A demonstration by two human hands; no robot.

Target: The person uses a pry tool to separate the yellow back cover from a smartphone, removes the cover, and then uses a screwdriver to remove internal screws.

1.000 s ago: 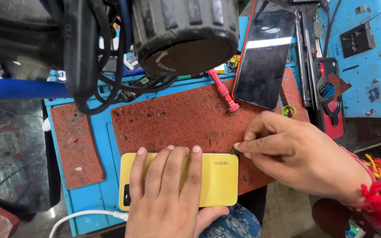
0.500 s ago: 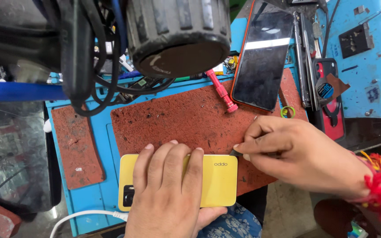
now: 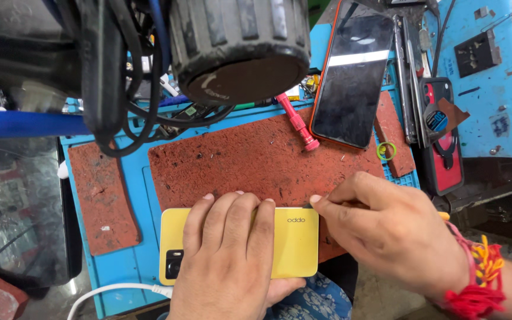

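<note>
Left hand pressed flat, fingers spread, on yellow phone, right hand pinching small tool at its corner, red mat beneath

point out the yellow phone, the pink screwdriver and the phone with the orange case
yellow phone (image 3: 294, 243), head view, bare back right of the fingers
pink screwdriver (image 3: 296, 121), head view, middle of its handle
phone with the orange case (image 3: 351, 83), head view, centre of its dark screen

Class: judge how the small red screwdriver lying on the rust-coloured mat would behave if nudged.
The small red screwdriver looks rigid and probably light. Its round handle suggests it could roll, though the rough rust-coloured mat may check that.
</note>
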